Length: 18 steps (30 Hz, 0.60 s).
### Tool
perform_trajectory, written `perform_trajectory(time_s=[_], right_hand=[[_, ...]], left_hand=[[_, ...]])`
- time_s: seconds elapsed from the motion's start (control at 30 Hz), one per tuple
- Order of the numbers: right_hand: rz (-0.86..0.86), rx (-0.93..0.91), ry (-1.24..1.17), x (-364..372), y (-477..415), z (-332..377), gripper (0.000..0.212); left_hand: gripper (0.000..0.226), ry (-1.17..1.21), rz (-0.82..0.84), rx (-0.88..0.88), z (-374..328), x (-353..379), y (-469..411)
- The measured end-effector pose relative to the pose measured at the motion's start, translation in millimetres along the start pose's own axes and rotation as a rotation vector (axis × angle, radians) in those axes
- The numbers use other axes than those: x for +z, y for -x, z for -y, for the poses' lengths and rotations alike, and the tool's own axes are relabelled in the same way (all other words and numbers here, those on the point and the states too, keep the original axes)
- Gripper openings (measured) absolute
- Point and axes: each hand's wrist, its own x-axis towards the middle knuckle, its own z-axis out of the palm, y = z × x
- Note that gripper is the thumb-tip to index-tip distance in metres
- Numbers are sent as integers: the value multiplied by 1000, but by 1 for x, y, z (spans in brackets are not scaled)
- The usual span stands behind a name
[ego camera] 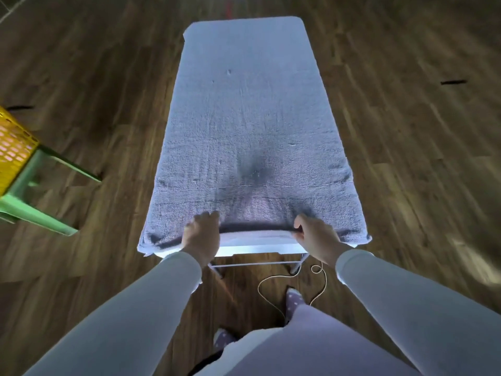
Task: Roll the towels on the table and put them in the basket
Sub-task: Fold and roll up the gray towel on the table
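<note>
The towel (249, 118) lies flat over the whole desk (257, 250), so I can sweep across it freely; open floor (108, 77) separates it from the basket (13, 147) on its stool (32, 202), left

Narrow white table (257, 250) on thin metal legs, standing on a dark wood-plank floor (95, 77) and covered almost end to end by one pale towel (252, 118) spread flat, with its near hem lifted into a low fold. On the floor to the left, a green stool (35, 210) bearing a yellow basket (13, 147); by the table's near legs, a thin looped cord (259, 287). Short black marks (453, 82) on the planks at either side.
</note>
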Motion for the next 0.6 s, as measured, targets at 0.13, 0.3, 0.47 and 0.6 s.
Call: perform_trajectory(time_s=[0.13,0.3,0.47,0.6], right_hand=[[-18,-10,-26,-1,-1,-5,20],[30,-83,-24,-2,15,-43,20],[28,62,40,-14,35,-91,22],[-71,123,-11,-18,46,-119,23]], left_hand=[[30,144,44,330,-55,18,14],[38,95,76,337,-81,26,14],[23,52,50,299,-79,33,9],[23,82,52,240,-82,31,2]])
